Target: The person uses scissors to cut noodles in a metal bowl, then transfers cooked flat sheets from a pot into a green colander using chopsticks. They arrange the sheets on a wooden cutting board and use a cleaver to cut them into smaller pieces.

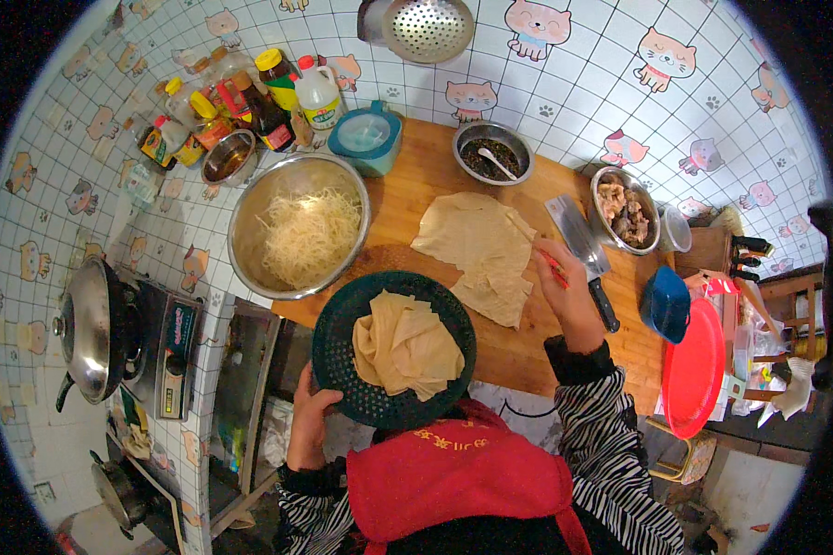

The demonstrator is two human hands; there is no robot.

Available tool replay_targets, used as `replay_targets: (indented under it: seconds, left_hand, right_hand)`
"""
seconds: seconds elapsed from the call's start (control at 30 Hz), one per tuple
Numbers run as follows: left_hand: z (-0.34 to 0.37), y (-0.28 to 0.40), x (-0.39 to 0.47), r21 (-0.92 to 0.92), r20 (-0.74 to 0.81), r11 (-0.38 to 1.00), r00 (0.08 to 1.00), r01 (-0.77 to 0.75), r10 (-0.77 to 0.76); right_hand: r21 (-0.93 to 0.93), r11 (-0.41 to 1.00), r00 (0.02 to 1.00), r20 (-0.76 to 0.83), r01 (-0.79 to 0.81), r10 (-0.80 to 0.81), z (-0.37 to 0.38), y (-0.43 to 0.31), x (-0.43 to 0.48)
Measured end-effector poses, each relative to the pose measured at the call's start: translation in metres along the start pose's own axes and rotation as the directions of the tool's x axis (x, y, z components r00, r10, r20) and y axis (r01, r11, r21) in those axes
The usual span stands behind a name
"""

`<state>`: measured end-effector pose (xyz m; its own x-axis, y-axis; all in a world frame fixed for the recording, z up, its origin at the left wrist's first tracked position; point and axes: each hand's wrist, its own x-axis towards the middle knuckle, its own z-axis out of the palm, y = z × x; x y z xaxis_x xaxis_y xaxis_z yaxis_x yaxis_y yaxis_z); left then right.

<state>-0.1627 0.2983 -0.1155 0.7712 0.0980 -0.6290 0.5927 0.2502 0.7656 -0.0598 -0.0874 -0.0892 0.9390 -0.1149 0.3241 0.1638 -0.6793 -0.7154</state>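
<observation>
My left hand (311, 423) grips the lower-left rim of a dark green plastic colander (333, 333), held at the front edge of the wooden board. Folded tofu skin sheets (406, 347) lie heaped inside it. Spread flat on the board is a tofu skin sheet (475, 229) with a ragged outline. At its right edge, my right hand (573, 302) is closed around what look like red-marked chopsticks (554, 269), their tips partly hidden. A cleaver (576, 229) lies just right of that hand, blade away from me and black handle towards me.
Shredded pale strands fill part of a steel bowl (239, 257) at left. Behind the sheet stands a bowl of dark sauce (489, 156) with a white spoon. A meat bowl (626, 211), blue container (666, 305) and red tray (694, 368) are right; a gas stove (170, 347) is left.
</observation>
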Motion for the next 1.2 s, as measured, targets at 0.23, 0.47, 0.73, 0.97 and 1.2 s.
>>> replay_targets:
  seconds: [0.23, 0.47, 0.73, 0.97, 1.2]
  left_hand:
    - [0.007, 0.006, -0.003, -0.01, -0.012, 1.0, 1.0, 0.015, -0.015]
    - [0.008, -0.002, 0.009, -0.102, 0.124, 0.994, 0.991, -0.045, 0.058]
    - [0.012, -0.002, 0.009, -0.05, 0.137, 0.994, 0.985, -0.096, 0.102]
    - [0.009, -0.012, 0.019, -0.016, 0.17, 0.992, 0.977, -0.125, 0.126]
    - [0.009, -0.009, 0.013, -0.02, 0.136, 0.991, 0.981, -0.134, 0.136]
  right_hand:
    - [0.088, 0.978, 0.982, 0.002, -0.19, 0.191, -0.004, -0.003, -0.02]
    - [0.501, 0.817, 0.949, 0.026, -0.286, 0.316, -0.013, -0.052, -0.035]
    - [0.572, 0.651, 0.861, 0.408, -0.5, 0.303, -0.014, -0.07, -0.046]
    - [0.608, 0.633, 0.871, 0.418, -0.479, 0.257, 0.004, -0.044, -0.062]
    - [0.868, 0.263, 0.859, 0.289, -0.422, 0.423, -0.008, -0.024, -0.072]
